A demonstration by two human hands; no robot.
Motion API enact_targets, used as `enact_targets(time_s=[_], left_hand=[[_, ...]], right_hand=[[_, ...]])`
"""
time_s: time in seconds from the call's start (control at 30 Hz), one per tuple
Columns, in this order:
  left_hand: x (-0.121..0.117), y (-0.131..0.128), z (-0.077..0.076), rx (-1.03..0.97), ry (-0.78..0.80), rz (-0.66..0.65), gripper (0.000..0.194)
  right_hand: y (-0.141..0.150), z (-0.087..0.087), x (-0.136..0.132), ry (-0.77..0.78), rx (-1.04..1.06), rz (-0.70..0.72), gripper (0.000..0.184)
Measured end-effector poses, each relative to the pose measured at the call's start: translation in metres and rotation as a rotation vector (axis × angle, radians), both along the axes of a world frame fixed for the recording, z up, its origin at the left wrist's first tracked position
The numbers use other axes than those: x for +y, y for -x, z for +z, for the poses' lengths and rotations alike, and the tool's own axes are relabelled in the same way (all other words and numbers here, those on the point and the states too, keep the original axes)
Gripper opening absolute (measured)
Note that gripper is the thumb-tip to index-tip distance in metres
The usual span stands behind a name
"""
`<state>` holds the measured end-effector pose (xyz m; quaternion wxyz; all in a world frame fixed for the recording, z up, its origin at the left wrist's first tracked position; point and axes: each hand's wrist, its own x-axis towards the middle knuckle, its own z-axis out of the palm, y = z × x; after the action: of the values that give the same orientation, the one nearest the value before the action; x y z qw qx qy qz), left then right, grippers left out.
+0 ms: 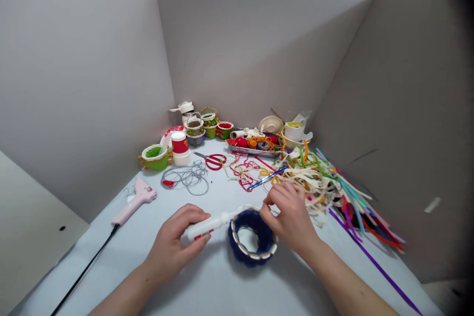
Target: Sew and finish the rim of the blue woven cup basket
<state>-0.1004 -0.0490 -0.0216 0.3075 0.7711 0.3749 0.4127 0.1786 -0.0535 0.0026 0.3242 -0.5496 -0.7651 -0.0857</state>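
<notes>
My left hand (174, 244) is closed around a white tube with a red label (206, 227), its tip pointing at the rim of a small round basket (253, 238) woven in dark blue yarn with a pale rim. My right hand (288, 212) rests on the far right side of the basket's rim, fingers pinched on a thin pale strip at the rim. The basket stands on the light blue table (222, 286) right in front of me.
A pink glue gun (135, 200) with a black cord lies at the left. Red scissors (213, 160), grey wire (188, 177), a pile of coloured strips and pipe cleaners (333, 187), a tray of yarn (255, 145) and several decorated cups (202, 128) crowd the back. Grey partition walls enclose the table.
</notes>
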Motion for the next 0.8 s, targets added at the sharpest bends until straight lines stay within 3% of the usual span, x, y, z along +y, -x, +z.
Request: enact_targets(time_s=[0.27,0.33,0.47,0.6,0.8], left_hand=[[-0.008,-0.019,0.004,0.012,-0.077,-0.015,0.022],[-0.010,-0.019,0.007,0.002,-0.079,-0.003,0.020],[-0.012,-0.015,0.013,-0.096,-0.041,0.181,0.015],[-0.010,-0.020,0.016,-0.213,0.095,0.189,0.016],[-0.002,-0.019,0.002,-0.371,0.455,0.246,0.027]], right_hand=[[0.001,-0.006,0.009,-0.050,-0.011,-0.196,0.014],[-0.014,-0.004,0.014,-0.051,-0.015,-0.257,0.014],[-0.052,0.007,0.018,-0.095,0.143,-0.448,0.017],[-0.056,0.017,0.010,0.052,0.385,-0.294,0.009],[-0.039,0.018,-0.012,0.250,0.634,-0.019,0.020]])
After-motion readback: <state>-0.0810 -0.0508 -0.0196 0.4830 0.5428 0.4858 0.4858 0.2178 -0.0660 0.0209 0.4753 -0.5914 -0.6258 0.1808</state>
